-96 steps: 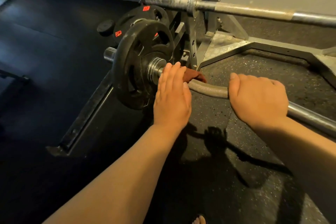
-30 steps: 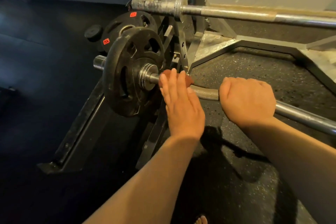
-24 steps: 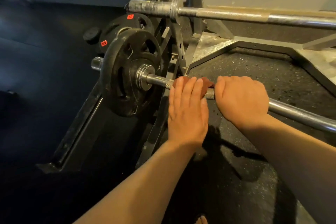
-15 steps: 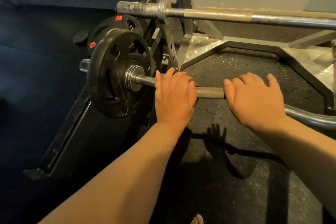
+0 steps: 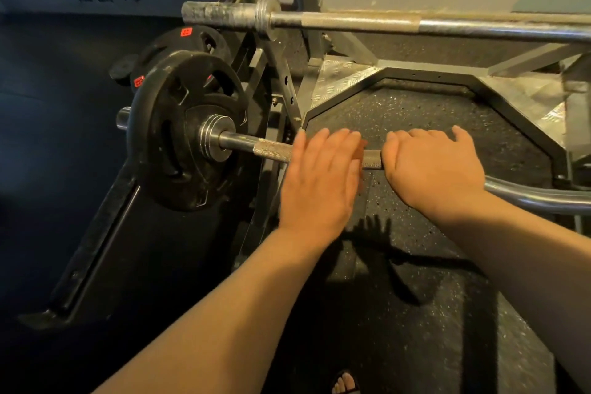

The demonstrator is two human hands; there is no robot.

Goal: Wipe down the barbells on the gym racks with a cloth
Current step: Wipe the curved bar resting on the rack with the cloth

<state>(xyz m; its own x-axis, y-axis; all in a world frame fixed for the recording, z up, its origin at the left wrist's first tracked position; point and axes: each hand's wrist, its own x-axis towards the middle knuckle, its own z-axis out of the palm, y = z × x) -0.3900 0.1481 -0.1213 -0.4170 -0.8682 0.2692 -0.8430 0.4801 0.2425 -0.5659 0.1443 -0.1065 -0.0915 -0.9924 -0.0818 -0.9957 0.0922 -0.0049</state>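
Head view: pressing cloth [image 5: 363, 150] flat onto barbell [image 5: 271, 149] with straight-fingered left hand [image 5: 319, 179], slid right, away from weight plate [image 5: 179, 125]. Nearly touching right hand [image 5: 431, 166], draped loosely over it; bare knurled stretch open toward plate.

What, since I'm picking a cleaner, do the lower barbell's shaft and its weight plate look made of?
The lower barbell: likely bare or plated steel; grey metallic sheen, cross-hatched knurling on one stretch, smooth towards the collar. The weight plate: matte black, scuffed pale at the edges; painted cast iron or a rubber coating, can't tell which.
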